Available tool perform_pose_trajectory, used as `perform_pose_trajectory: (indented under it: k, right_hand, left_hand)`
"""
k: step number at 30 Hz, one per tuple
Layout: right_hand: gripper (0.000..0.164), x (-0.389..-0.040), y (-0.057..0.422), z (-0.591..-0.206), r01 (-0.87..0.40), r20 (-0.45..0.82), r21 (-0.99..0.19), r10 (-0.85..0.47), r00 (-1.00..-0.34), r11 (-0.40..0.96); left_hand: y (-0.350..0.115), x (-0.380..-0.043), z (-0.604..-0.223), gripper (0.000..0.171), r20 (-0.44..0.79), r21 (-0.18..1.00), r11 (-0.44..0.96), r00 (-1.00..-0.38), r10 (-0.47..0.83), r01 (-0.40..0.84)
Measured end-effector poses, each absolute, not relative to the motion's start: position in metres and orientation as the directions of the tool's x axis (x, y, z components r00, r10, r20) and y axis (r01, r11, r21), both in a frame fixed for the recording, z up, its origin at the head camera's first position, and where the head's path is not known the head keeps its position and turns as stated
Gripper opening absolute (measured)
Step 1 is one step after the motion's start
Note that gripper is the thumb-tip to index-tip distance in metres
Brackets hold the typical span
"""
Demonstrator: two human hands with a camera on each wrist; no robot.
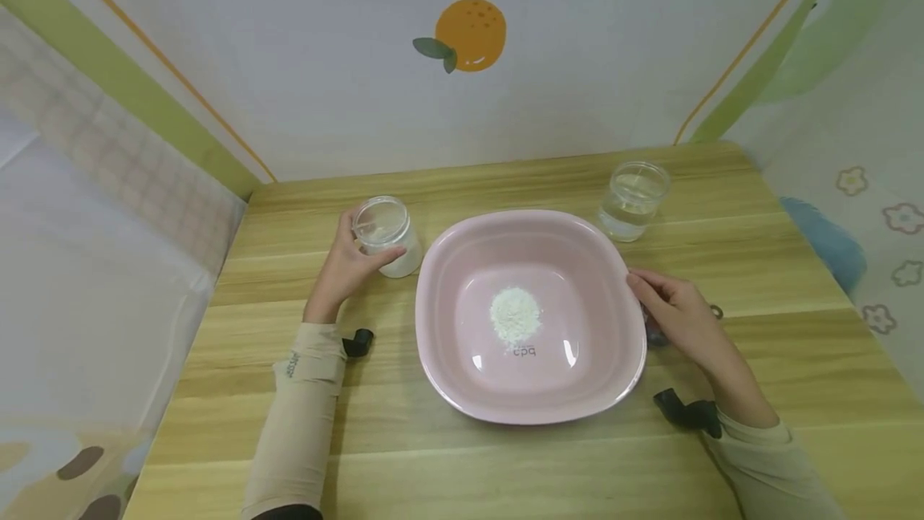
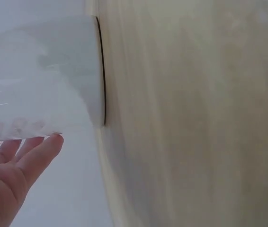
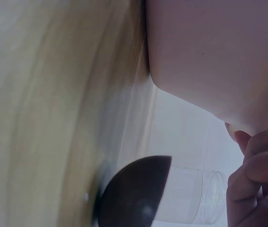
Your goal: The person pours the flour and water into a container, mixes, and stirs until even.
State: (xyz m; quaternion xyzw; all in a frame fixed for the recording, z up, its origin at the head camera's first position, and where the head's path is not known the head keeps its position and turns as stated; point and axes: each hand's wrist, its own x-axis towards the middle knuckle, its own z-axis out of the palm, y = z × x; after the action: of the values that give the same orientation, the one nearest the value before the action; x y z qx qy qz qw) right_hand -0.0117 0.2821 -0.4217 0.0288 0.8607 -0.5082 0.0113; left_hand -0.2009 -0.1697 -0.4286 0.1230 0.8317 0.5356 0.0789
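Note:
My left hand (image 1: 348,267) holds a clear jar (image 1: 399,259), thumb across its near side and fingers round the far side. Whitish powder shows through the jar wall, and in the left wrist view the jar (image 2: 44,75) stands upright with its base at the tabletop. A pink basin (image 1: 534,412) sits in the middle of the table with a small heap of white powder (image 1: 515,315) on its floor. With thumb and fingers my right hand (image 1: 682,315) pinches the basin's right rim; the right wrist view shows those fingers (image 3: 262,165) at the basin's outer wall.
A clear cup of water (image 1: 630,211) stands behind the basin's right back corner. Beneath my right hand lies a dark, rounded, scoop-like thing (image 3: 134,194), mostly hidden in the head view. A printed cloth (image 1: 325,87) hangs at the wooden table's (image 1: 505,472) back edge.

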Motion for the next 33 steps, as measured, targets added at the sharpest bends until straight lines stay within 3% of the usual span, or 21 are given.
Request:
perform_pose_trajectory:
  k: [5, 13, 15, 18, 22, 26, 33]
  right_hand:
    - [0.047, -0.012, 0.282, -0.423, 0.061, -0.050, -0.873, 0.035, -0.998, 0.484]
    - [0.044, -0.011, 0.281, -0.425, 0.058, -0.056, -0.881, 0.018, -0.998, 0.470]
    - [0.042, -0.012, 0.282, -0.425, 0.046, -0.050, -0.887, 0.004, -0.999, 0.459]
    - [0.041, -0.012, 0.284, -0.425, 0.032, -0.040, -0.895, -0.008, -0.999, 0.446]
    - [0.039, -0.012, 0.287, -0.421, 0.021, -0.019, -0.888, 0.010, -1.000, 0.459]
    - [0.037, -0.011, 0.287, -0.422, 0.014, -0.006, -0.881, 0.019, -1.000, 0.473]
    - [0.041, -0.013, 0.282, -0.425, 0.035, -0.033, -0.881, 0.012, -0.999, 0.471]
  left_hand:
    - [-0.172, -0.199, -0.425, 0.107, -0.054, 0.894, 0.437, -0.946, 0.319, 0.097]
    - [-0.193, -0.187, -0.396, 0.114, -0.294, 0.787, 0.616, -0.866, 0.405, 0.022]
    - [-0.201, -0.179, -0.378, 0.104, -0.335, 0.737, 0.676, -0.862, 0.381, 0.012]
    - [-0.208, -0.167, -0.354, 0.072, -0.368, 0.663, 0.745, -0.836, 0.406, 0.070]
    - [-0.193, -0.156, -0.340, 0.044, -0.423, 0.641, 0.736, -0.699, 0.576, 0.219]
    - [-0.170, -0.154, -0.346, 0.042, -0.446, 0.691, 0.680, -0.595, 0.669, 0.245]
    - [-0.159, -0.150, -0.362, 0.036, -0.453, 0.735, 0.656, -0.598, 0.661, 0.169]
